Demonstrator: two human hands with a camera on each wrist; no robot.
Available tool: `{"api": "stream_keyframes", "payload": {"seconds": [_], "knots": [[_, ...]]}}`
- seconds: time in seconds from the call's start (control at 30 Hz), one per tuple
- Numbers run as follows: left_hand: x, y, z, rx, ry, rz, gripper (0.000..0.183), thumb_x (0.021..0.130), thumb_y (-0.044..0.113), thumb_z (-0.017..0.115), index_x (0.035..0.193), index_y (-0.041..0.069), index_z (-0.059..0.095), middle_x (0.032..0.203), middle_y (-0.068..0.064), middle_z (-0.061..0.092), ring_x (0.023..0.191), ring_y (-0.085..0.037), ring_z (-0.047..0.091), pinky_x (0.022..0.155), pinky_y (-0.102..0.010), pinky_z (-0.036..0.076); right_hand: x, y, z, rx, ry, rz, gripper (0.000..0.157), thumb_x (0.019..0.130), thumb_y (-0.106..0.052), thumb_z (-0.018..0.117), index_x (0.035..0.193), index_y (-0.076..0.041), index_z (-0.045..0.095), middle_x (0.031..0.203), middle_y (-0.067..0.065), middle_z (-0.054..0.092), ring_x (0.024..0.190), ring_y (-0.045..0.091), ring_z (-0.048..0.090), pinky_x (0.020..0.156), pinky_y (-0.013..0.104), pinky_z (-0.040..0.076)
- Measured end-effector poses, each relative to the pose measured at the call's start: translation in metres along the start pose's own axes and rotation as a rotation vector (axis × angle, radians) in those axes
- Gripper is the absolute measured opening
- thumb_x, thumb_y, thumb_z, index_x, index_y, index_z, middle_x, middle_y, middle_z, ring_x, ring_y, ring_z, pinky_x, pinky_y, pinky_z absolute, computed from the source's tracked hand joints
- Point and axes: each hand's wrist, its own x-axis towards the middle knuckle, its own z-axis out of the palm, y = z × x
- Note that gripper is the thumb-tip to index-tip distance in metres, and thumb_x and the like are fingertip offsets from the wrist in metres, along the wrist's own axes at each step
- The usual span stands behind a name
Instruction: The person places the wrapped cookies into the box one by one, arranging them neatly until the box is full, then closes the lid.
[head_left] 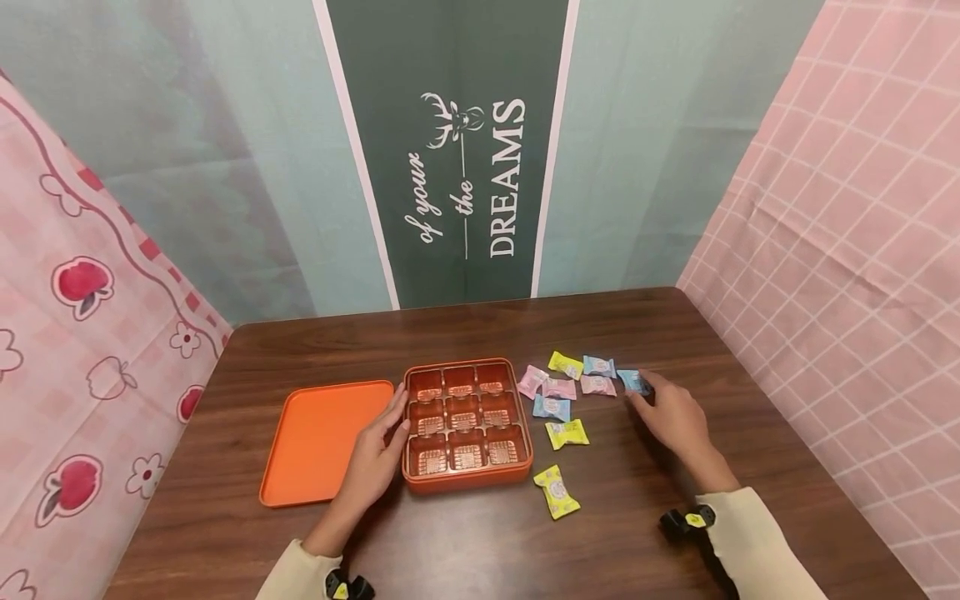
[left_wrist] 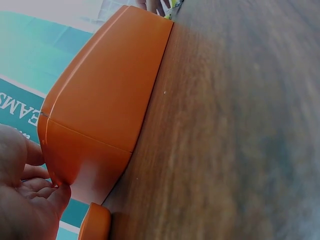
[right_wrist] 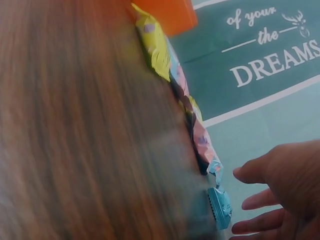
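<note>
A deep orange box (head_left: 468, 483) with a tray of square compartments stands on the table. My left hand (head_left: 377, 446) lies along its left wall, fingertips touching it; in the left wrist view, fingertips of the left hand (left_wrist: 32, 192) meet the box's orange side (left_wrist: 107, 85). At the right end of a group of wrapped candies, my right hand (head_left: 675, 417) reaches over a blue-wrapped candy (head_left: 630, 382), partly covering it. In the right wrist view the right hand (right_wrist: 285, 195) has its thumb and fingers spread beside the blue candy (right_wrist: 220, 207), with a gap visible.
A flat orange lid (head_left: 318, 442) lies left of the box. Pink candies (head_left: 558, 388), blue candies (head_left: 551, 407) and yellow candies (head_left: 567, 433) are scattered right of the box; one yellow candy (head_left: 557, 492) lies nearer the front. Curtains hang behind and beside the wooden table (head_left: 480, 542).
</note>
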Motion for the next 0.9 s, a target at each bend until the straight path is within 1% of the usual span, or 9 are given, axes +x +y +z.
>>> {"api": "stream_keyframes", "payload": {"seconds": [0.2, 0.3, 0.43, 0.53, 0.6, 0.77, 0.83, 0.9], "knots": [[0.0, 0.0, -0.001, -0.019, 0.011, -0.006, 0.048, 0.103, 0.003, 0.057, 0.149, -0.004, 0.045, 0.159, -0.014, 0.039, 0.146, -0.031, 0.036, 0.112, -0.01, 0.021, 0.006, 0.002, -0.001, -0.021, 0.049, 0.012, 0.045, 0.095, -0.026, 0.071, 0.127, 0.005, 0.066, 0.119, 0.033, 0.065, 0.1, 0.053, 0.064, 0.07, 0.067, 0.051], [0.0, 0.0, -0.001, -0.034, 0.016, -0.006, 0.047, 0.102, 0.003, 0.058, 0.148, -0.005, 0.046, 0.159, -0.014, 0.04, 0.146, -0.03, 0.036, 0.112, -0.009, 0.022, 0.008, 0.002, 0.0, -0.031, 0.064, 0.012, 0.045, 0.093, -0.026, 0.073, 0.124, 0.006, 0.067, 0.118, 0.032, 0.065, 0.101, 0.053, 0.064, 0.07, 0.066, 0.051], [0.0, 0.001, -0.001, -0.036, 0.017, -0.007, 0.047, 0.103, 0.005, 0.058, 0.147, -0.005, 0.046, 0.158, -0.015, 0.04, 0.146, -0.028, 0.036, 0.112, -0.01, 0.022, 0.011, 0.004, 0.003, -0.055, 0.07, -0.001, 0.043, 0.092, -0.025, 0.075, 0.12, 0.006, 0.069, 0.113, 0.032, 0.065, 0.095, 0.05, 0.064, 0.07, 0.065, 0.051], [0.001, 0.002, -0.001, -0.041, 0.018, -0.019, 0.047, 0.103, 0.007, 0.058, 0.147, -0.005, 0.046, 0.158, -0.015, 0.04, 0.146, -0.027, 0.035, 0.113, -0.014, 0.024, 0.014, 0.005, 0.003, -0.074, 0.068, -0.003, 0.041, 0.091, -0.026, 0.075, 0.118, 0.005, 0.07, 0.109, 0.031, 0.066, 0.09, 0.047, 0.065, 0.068, 0.064, 0.052], [0.001, 0.003, -0.001, -0.051, 0.017, -0.035, 0.047, 0.103, 0.007, 0.058, 0.148, -0.004, 0.046, 0.158, -0.015, 0.04, 0.147, -0.026, 0.035, 0.113, -0.018, 0.026, 0.016, 0.005, 0.003, -0.081, 0.059, 0.003, 0.04, 0.091, -0.026, 0.075, 0.118, 0.005, 0.071, 0.11, 0.032, 0.066, 0.09, 0.047, 0.065, 0.068, 0.063, 0.052], [0.001, 0.002, -0.001, -0.078, 0.023, -0.072, 0.046, 0.103, 0.005, 0.059, 0.147, -0.002, 0.048, 0.156, -0.012, 0.043, 0.145, -0.023, 0.038, 0.113, -0.03, 0.032, 0.017, 0.006, 0.003, -0.086, 0.043, 0.014, 0.038, 0.091, -0.023, 0.073, 0.12, 0.002, 0.071, 0.117, 0.031, 0.066, 0.099, 0.049, 0.064, 0.069, 0.063, 0.052], [0.001, 0.002, -0.002, -0.087, 0.027, -0.08, 0.046, 0.102, 0.005, 0.059, 0.147, -0.002, 0.049, 0.155, -0.012, 0.044, 0.144, -0.022, 0.039, 0.112, -0.03, 0.034, 0.017, 0.006, 0.004, -0.087, 0.033, 0.019, 0.038, 0.091, -0.022, 0.074, 0.12, 0.002, 0.072, 0.117, 0.031, 0.066, 0.1, 0.049, 0.064, 0.069, 0.063, 0.052], [0.001, 0.002, -0.002, -0.089, 0.029, -0.083, 0.045, 0.103, 0.006, 0.059, 0.146, -0.002, 0.049, 0.155, -0.012, 0.045, 0.144, -0.022, 0.04, 0.111, -0.028, 0.035, 0.017, 0.007, 0.005, -0.085, 0.022, 0.025, 0.038, 0.09, -0.023, 0.075, 0.119, 0.002, 0.072, 0.117, 0.03, 0.066, 0.099, 0.048, 0.065, 0.07, 0.063, 0.052]]}}
